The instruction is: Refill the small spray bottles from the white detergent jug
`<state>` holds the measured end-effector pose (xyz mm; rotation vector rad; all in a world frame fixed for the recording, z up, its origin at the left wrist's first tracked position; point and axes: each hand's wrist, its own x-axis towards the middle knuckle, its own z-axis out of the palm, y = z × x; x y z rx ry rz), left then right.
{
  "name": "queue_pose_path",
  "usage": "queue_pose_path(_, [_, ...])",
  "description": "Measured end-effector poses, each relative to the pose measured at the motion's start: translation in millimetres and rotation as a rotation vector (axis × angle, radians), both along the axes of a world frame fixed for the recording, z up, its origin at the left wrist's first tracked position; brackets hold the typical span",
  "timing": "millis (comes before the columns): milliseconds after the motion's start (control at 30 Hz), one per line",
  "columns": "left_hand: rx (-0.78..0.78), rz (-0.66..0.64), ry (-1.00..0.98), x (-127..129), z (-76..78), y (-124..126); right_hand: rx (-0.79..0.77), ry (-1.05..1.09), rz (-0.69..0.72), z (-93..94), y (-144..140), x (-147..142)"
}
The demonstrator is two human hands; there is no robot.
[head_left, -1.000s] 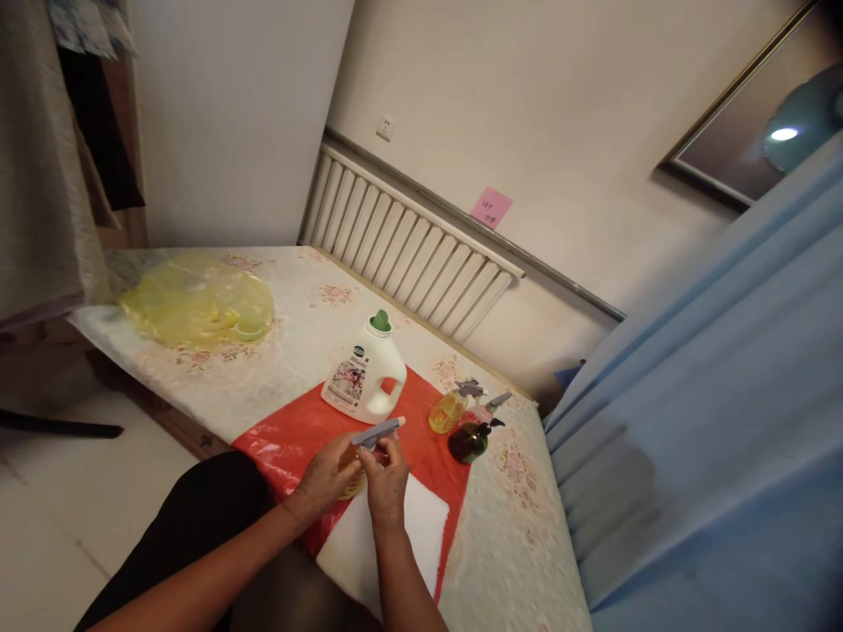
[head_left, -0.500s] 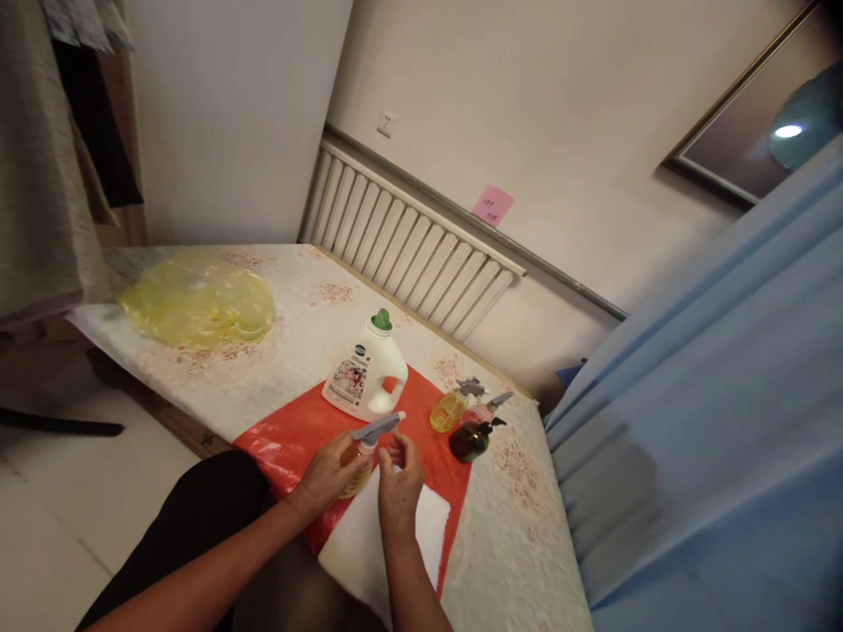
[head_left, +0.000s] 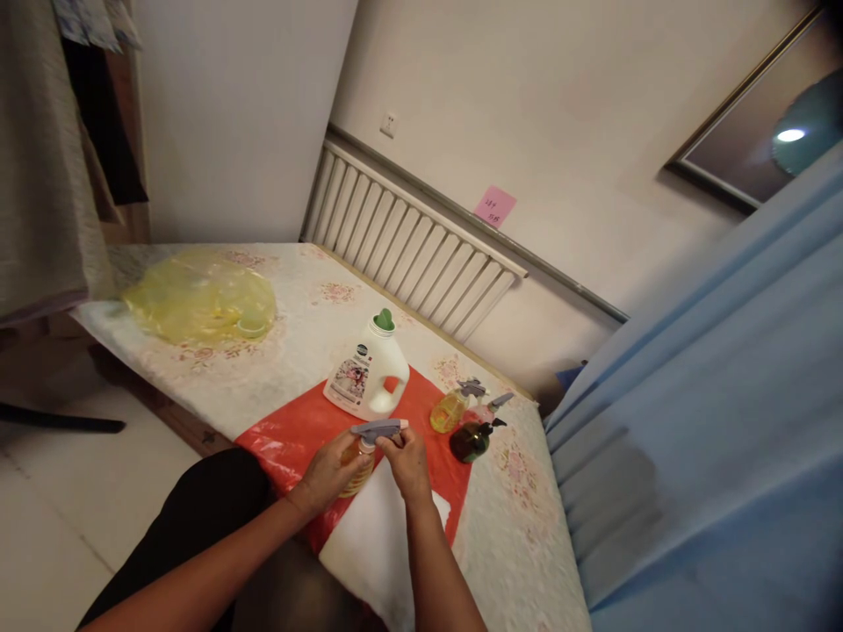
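My left hand [head_left: 329,474] is wrapped round the neck and upper body of a spray bottle [head_left: 359,481], which has yellowish stripes on its side. On top sits a grey trigger head [head_left: 377,430] with a pale nozzle tip. My right hand [head_left: 409,463] has its fingers closed at the nozzle end of that head. Below both hands lies a white cloth-like sheet [head_left: 365,544], partly covered by my right forearm. Just behind stands a white detergent jug [head_left: 359,382] with a green piece in its mouth, on a red plastic sheet [head_left: 283,443].
To the right stand a yellow spray bottle [head_left: 448,411], a pink spray bottle [head_left: 479,412] and a dark pump bottle [head_left: 469,443]. A yellow plastic bag [head_left: 190,294] lies at the left of the flowered tablecloth [head_left: 296,307]. A radiator [head_left: 408,237] and a blue curtain [head_left: 691,395] border the table.
My right hand has moved up and closed on the nozzle end of the spray bottle. The trigger head has tilted from slanting upward to nearly level.
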<state>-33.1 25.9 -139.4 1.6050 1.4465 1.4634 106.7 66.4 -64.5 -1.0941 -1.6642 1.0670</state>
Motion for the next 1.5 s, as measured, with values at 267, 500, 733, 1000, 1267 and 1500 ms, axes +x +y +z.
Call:
queue_pose_path(267, [0.029, -0.009, 0.025, 0.2, 0.0, 0.0, -0.058, 0.022, -0.01, -3.5, -6.2, 2.0])
queue_pose_path(500, [0.017, -0.002, 0.009, 0.2, 0.0, -0.1, -0.074, 0.103, -0.03, -12.1, -11.2, -5.8])
queue_pose_path(733, [0.022, -0.02, -0.002, 0.0, -2.2, 0.4, -0.083, 0.136, 0.006, -13.5, -12.4, -9.7])
queue_pose_path(1000, [0.036, -0.103, -0.071, -1.1, -3.1, 0.1, -0.012, 0.058, -0.064, -9.8, -22.2, -10.8])
queue_pose_path(1267, [0.011, -0.108, -0.109, -2.4, 2.2, -0.2, 0.0, 0.051, -0.072, -10.7, -27.7, -13.2])
queue_pose_path(1500, [0.001, -0.183, -0.117, -3.3, 11.7, -2.2, -0.104, 0.061, 0.197, -6.0, -32.6, 14.0])
